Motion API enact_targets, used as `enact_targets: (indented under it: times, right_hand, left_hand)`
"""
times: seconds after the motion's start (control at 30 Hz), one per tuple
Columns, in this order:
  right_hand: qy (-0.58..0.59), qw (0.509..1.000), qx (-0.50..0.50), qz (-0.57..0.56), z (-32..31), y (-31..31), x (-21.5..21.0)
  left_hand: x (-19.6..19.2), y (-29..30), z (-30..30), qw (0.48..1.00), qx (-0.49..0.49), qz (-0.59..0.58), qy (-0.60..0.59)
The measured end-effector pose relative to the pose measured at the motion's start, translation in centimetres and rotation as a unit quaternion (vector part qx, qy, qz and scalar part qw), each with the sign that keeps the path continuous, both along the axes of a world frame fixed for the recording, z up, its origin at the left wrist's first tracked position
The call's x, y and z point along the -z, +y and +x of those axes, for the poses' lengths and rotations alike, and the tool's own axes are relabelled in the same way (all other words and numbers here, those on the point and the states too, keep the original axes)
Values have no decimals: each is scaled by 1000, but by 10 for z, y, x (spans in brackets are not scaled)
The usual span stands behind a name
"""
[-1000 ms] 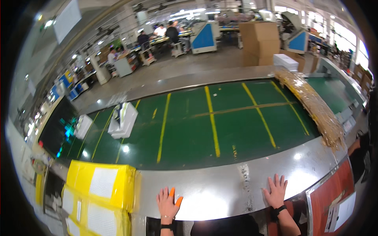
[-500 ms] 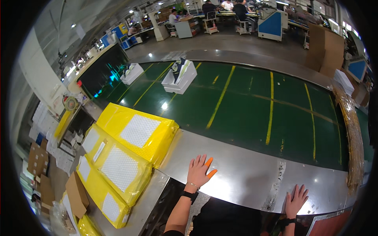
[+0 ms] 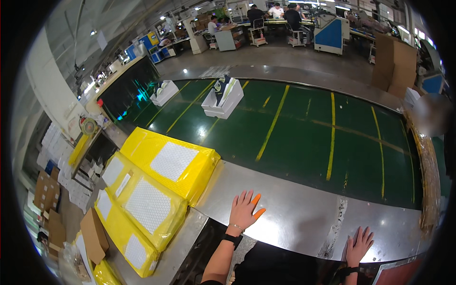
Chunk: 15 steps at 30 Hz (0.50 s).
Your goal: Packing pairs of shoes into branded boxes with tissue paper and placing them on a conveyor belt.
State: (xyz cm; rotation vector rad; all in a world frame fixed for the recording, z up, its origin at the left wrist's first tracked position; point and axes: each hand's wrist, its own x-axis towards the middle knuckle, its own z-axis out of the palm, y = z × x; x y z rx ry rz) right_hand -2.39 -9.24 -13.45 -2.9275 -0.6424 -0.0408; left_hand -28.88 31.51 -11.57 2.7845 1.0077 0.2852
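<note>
My left hand [image 3: 243,209] lies flat on the metal ledge [image 3: 294,204] in front of a green conveyor belt. Its fingers are spread, and orange covers sit on the thumb and one finger. Farther right, my right hand [image 3: 359,248] rests palm down on the same ledge, fingers apart and holding nothing. Yellow-wrapped packs [image 3: 149,202] with white panels lie left of my left hand, the nearest thing to it. On the far left part of the belt [image 3: 299,137] stands a white open box [image 3: 223,107] with dark and pale green shoes [image 3: 225,89] in it.
A second white box [image 3: 165,93] sits farther left on the belt, by a dark curtained opening [image 3: 130,88]. A plastic-wrapped roll [image 3: 427,175] borders the belt's right end. Cardboard [image 3: 394,64] stands behind it. People [image 3: 293,18] sit at benches across the aisle.
The whole view has shifted slightly down and right. Both hands stay flat on the ledge. A blurred round shape has come in at the right edge.
</note>
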Motion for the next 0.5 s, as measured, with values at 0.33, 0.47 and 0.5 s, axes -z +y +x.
enact_targets:
  times: [0.33, 0.47, 0.5]
  right_hand:
    - [-10, 998, -8, 64, 9, -14, 8]
    - [-44, 995, -27, 82, 8, 3, 1]
    - [-51, 995, -27, 81, 5, 4, 1]
  left_hand:
    - [5, -1, 15, 999, 16, 9, -33]
    - [9, 4, 7, 999, 1, -11, -50]
    - [3, 3, 5, 998, 2, -16, -60]
